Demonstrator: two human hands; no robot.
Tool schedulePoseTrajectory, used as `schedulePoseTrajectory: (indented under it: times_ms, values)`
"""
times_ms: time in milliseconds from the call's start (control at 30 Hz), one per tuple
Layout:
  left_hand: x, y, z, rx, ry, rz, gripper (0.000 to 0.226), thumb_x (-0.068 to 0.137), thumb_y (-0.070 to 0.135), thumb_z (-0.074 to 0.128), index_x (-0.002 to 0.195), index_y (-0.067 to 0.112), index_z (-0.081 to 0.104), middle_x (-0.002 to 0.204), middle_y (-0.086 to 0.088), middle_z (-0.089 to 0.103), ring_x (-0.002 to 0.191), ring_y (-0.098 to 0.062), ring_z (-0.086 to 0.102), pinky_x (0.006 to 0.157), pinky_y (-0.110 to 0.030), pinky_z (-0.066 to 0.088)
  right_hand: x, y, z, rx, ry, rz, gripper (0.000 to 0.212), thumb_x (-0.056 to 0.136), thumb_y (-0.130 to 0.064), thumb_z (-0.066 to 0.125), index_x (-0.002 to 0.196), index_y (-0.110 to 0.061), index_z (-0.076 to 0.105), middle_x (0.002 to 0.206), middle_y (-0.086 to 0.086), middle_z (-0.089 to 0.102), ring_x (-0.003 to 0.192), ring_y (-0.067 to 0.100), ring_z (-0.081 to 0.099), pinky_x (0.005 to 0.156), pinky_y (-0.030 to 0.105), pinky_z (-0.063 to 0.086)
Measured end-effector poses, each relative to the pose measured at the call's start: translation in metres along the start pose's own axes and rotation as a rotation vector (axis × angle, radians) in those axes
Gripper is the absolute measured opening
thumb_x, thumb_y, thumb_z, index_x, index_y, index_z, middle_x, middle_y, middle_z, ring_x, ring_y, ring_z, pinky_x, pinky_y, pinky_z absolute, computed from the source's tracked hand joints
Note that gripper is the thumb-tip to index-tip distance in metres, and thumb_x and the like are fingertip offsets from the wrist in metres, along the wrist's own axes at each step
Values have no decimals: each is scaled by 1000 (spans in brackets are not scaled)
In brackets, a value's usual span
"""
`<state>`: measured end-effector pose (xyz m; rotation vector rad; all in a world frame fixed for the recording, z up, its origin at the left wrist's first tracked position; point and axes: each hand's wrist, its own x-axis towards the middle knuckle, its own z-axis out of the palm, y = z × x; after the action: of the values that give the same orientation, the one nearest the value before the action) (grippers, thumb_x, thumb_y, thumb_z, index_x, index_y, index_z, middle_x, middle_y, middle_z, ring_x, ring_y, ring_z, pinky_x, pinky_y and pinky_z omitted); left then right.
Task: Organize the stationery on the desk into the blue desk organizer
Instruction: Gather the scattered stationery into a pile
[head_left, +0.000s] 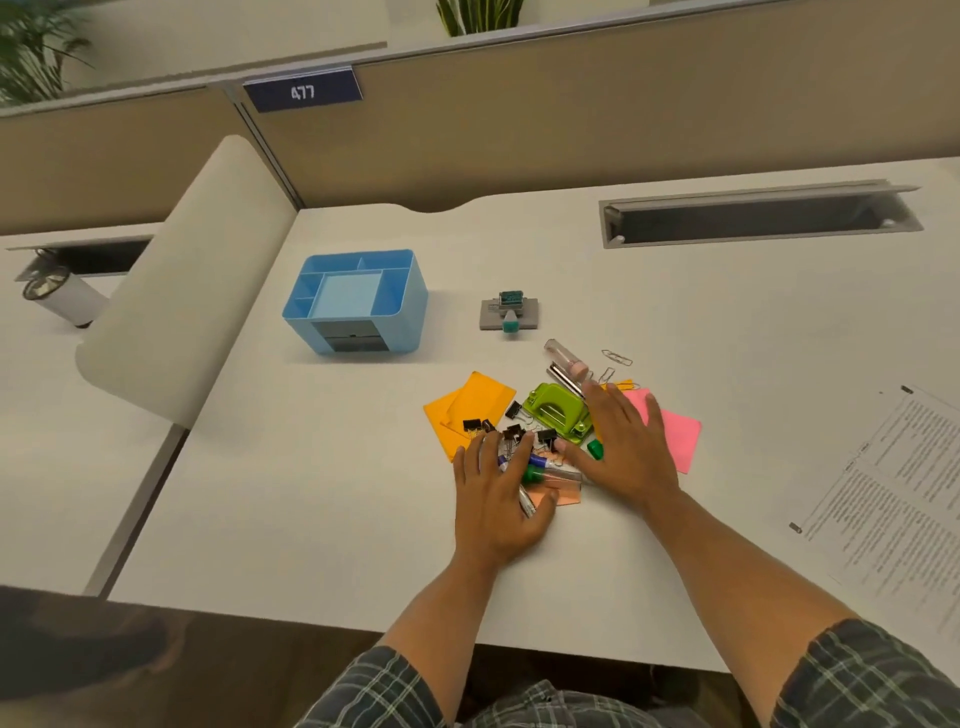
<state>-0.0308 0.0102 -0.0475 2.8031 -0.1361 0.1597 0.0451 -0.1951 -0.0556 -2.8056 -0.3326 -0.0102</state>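
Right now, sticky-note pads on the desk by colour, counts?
Orange pads: 2, overlapping
Pink pad: 1, partly under the right hand
Salmon pad: 1, under the pens by the left hand
Total: 4 visible

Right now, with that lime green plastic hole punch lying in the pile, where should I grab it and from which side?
Grip the lime green hole punch across its raised arched handle, coming from above. Its base is hemmed in by black binder clips and the right hand, so only the top looks free.
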Motion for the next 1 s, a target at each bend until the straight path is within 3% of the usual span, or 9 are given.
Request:
schedulePoseTrajectory:
  times_ms: [100, 167, 267, 400, 600, 1000]
  values:
    - [-1, -1, -1, 21, 37, 7, 75, 79, 73, 55, 145, 38, 47, 154, -8, 32, 149, -31, 21, 121, -58, 9, -2, -2, 1, 52, 11, 1, 93, 90, -81, 33, 160, -27, 7, 164, -4, 26, 153, 14, 15, 123, 57, 1]
    - [0, -2, -3, 28, 74, 18, 83, 74, 82, 53, 145, 38, 48, 162, -9, 23, 153, -34, 9, 121, -58, 5, -3, -3, -4, 71, 16, -17, 94, 90, -80, 36, 160, -31, -2, 168, -3, 14, 154, 12, 11, 122, 57, 1]
    - [3, -6, -7, 53, 78, -1, 102, 69, 92, 48, 154, 40, 30, 167, -10, 4, 152, -40, -8, 120, -59, -5, -4, -6, -10, 79, -19, -86, 87, 91, -79, 38, 157, -45, -8, 168, -10, -8, 154, 11, 3, 122, 58, 0]
    - [10, -18, -7, 83, -84, -63, 105, 68, 97, 40, 155, 51, 1, 167, 1, -12, 151, -33, -22, 119, -64, -3, 0, -8, -9, 41, -80, -129, 79, 90, -82, 27, 155, -51, -6, 166, -18, 7, 155, 16, 8, 120, 61, 2]
    - [10, -28, -9, 72, -115, -70, 94, 76, 93, 32, 156, 49, 5, 168, 3, 4, 153, -25, -17, 121, -58, 5, -1, -10, -6, 28, -82, -168, 76, 93, -80, 26, 156, -49, -3, 163, -16, 26, 154, 13, 14, 122, 57, 4]
    - [8, -43, -13, 64, -75, -12, 83, 84, 85, 35, 155, 48, 16, 165, 2, 17, 154, -24, -6, 123, -50, 9, -2, -21, -13, 13, -138, -289, 94, 84, -88, 31, 157, -43, -9, 165, -12, 20, 155, 14, 5, 123, 55, 0]
